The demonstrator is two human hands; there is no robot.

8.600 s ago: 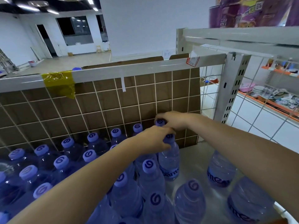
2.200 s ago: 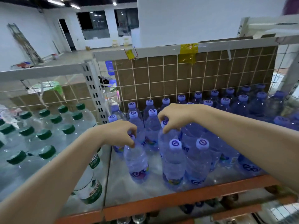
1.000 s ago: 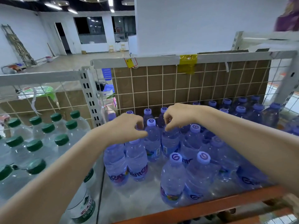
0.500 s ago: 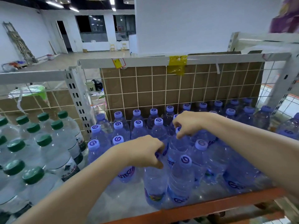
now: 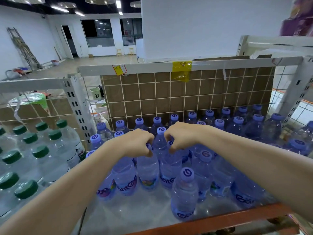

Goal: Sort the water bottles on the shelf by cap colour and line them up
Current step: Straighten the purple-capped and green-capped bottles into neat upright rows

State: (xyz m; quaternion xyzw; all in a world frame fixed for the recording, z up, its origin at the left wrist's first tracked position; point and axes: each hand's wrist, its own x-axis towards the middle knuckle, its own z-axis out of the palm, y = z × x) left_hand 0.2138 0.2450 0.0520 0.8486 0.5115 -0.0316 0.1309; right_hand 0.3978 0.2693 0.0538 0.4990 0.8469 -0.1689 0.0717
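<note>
Several blue-tinted bottles with lilac caps stand in rows on the metal shelf point(image 5: 149, 212). My left hand point(image 5: 135, 141) grips the neck of one lilac-capped bottle point(image 5: 147, 172) near the middle. Right beside it, my right hand point(image 5: 181, 136) grips the cap of the neighbouring bottle point(image 5: 169, 173). One lilac-capped bottle point(image 5: 185, 194) stands alone nearest the front edge. Clear bottles with green caps point(image 5: 40, 151) fill the bay to the left, past a white upright point(image 5: 79, 112).
A white wire grid backed by brown cardboard point(image 5: 169, 95) closes the rear of the shelf. An orange rail point(image 5: 211, 223) runs along the front edge. More lilac-capped bottles point(image 5: 257, 122) reach to the right upright point(image 5: 294, 92). Bare shelf surface lies at the front left.
My left hand has risen from a front bottle and moved back toward the right hand. Both hands now sit side by side on two adjacent middle bottles, which stand further left.
</note>
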